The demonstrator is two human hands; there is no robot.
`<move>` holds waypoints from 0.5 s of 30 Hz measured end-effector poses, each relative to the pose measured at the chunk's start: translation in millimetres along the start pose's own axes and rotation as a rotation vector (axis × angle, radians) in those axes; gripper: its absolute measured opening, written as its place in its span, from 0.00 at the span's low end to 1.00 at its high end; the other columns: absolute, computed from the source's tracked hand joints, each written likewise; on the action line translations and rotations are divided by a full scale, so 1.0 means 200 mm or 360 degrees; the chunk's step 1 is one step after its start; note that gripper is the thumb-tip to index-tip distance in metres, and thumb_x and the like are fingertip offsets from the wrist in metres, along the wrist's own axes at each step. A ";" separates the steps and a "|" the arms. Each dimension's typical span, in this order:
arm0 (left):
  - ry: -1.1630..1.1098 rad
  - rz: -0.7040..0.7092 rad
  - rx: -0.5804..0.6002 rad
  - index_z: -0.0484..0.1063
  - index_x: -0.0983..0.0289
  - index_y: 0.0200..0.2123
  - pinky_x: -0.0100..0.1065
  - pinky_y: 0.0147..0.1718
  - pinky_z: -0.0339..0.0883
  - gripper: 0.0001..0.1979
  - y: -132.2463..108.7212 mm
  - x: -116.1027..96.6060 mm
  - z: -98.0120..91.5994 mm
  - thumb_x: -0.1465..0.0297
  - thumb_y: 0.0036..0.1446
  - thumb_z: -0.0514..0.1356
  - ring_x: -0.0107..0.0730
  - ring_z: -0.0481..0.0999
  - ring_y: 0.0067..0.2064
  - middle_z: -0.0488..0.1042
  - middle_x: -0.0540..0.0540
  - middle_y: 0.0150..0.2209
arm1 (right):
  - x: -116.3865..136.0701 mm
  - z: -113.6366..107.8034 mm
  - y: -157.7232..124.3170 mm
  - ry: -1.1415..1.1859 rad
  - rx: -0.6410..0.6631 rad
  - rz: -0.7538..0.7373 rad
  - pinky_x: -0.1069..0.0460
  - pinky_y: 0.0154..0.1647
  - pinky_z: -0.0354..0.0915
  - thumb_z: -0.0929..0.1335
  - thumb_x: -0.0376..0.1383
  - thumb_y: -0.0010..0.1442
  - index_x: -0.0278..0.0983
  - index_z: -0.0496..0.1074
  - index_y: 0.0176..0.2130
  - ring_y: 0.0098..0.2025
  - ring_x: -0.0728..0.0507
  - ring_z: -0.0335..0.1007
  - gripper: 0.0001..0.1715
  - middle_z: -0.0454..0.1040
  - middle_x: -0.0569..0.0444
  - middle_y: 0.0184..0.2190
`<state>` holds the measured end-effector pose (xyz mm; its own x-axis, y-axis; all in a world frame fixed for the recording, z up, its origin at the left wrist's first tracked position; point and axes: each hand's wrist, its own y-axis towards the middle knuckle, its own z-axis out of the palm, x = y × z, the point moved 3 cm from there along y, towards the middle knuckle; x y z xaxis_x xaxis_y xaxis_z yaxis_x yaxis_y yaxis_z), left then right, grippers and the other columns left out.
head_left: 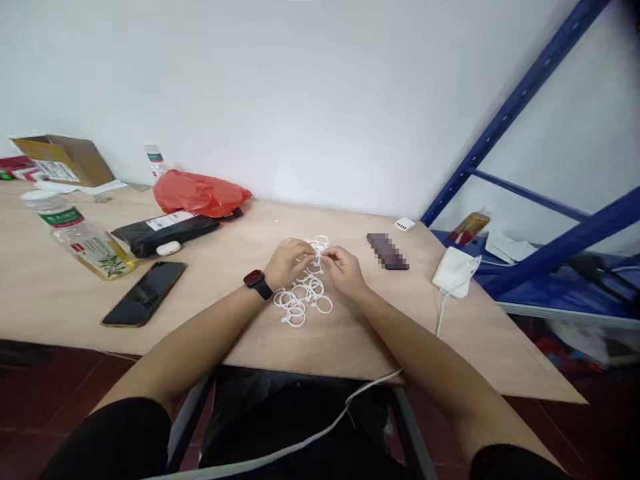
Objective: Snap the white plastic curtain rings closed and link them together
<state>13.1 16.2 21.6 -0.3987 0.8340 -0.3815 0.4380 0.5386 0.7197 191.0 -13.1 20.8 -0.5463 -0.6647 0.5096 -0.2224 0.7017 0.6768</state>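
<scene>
Over the middle of the table, my left hand (289, 263) and my right hand (345, 270) meet with fingertips pinched together. Between them is a small white plastic ring (318, 256), and both hands grip it. Fingers cover part of this ring, so its exact shape is hard to make out. Below and behind the hands lies a loose cluster of similar thin white rings (296, 310), several of them overlapping and some with a small tab. My left wrist wears a black watch (258, 283).
To the left are a black phone (145, 293), a drink bottle (87, 240), a black package (170, 230), a white oval case (169, 248) and a red plastic bag (200, 192). On the right lie a dark pixelated item (387, 251) and a white adapter (456, 272) with a cable.
</scene>
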 end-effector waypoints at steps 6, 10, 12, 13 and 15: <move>0.0223 -0.0416 0.0305 0.79 0.59 0.40 0.45 0.53 0.64 0.10 -0.06 0.24 0.02 0.66 0.62 0.58 0.40 0.74 0.47 0.77 0.56 0.44 | -0.08 -0.07 0.02 -0.0533 0.0181 -0.0257 0.46 0.47 0.60 0.63 0.36 0.68 0.38 0.74 0.40 0.42 0.41 0.70 0.11 0.78 0.49 0.37; 0.0443 -0.0583 0.0547 0.79 0.52 0.46 0.50 0.55 0.61 0.13 -0.10 0.29 0.03 0.65 0.59 0.59 0.47 0.69 0.54 0.73 0.55 0.52 | -0.08 -0.05 0.02 -0.0757 0.0530 -0.0268 0.46 0.48 0.58 0.64 0.35 0.67 0.37 0.75 0.41 0.43 0.41 0.69 0.09 0.78 0.49 0.39; 0.0495 -0.0656 0.0600 0.78 0.50 0.46 0.52 0.55 0.60 0.12 -0.11 0.28 0.04 0.61 0.59 0.60 0.50 0.68 0.56 0.73 0.54 0.53 | -0.07 -0.01 0.02 -0.0803 0.0693 -0.0255 0.47 0.48 0.58 0.65 0.34 0.66 0.38 0.75 0.40 0.43 0.41 0.69 0.09 0.78 0.49 0.39; 0.0504 -0.0686 0.0611 0.79 0.50 0.44 0.53 0.55 0.59 0.12 -0.11 0.27 0.03 0.60 0.58 0.61 0.51 0.67 0.56 0.73 0.54 0.53 | -0.07 0.01 0.01 -0.0809 0.0752 -0.0245 0.47 0.47 0.58 0.65 0.34 0.66 0.38 0.75 0.40 0.43 0.42 0.69 0.09 0.78 0.50 0.39; 0.0515 -0.0729 0.0614 0.79 0.53 0.40 0.53 0.54 0.59 0.09 -0.11 0.26 0.03 0.60 0.56 0.63 0.51 0.68 0.55 0.74 0.54 0.52 | -0.08 0.03 0.01 -0.0790 0.0821 -0.0225 0.48 0.47 0.59 0.65 0.34 0.66 0.38 0.75 0.43 0.45 0.42 0.69 0.09 0.78 0.50 0.42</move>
<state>-11.6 48.2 -17.4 -0.8071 0.4659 -0.3626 0.3996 0.8832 0.2454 193.9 0.9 10.0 -0.7590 -0.6490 0.0520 -0.6031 0.7309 0.3194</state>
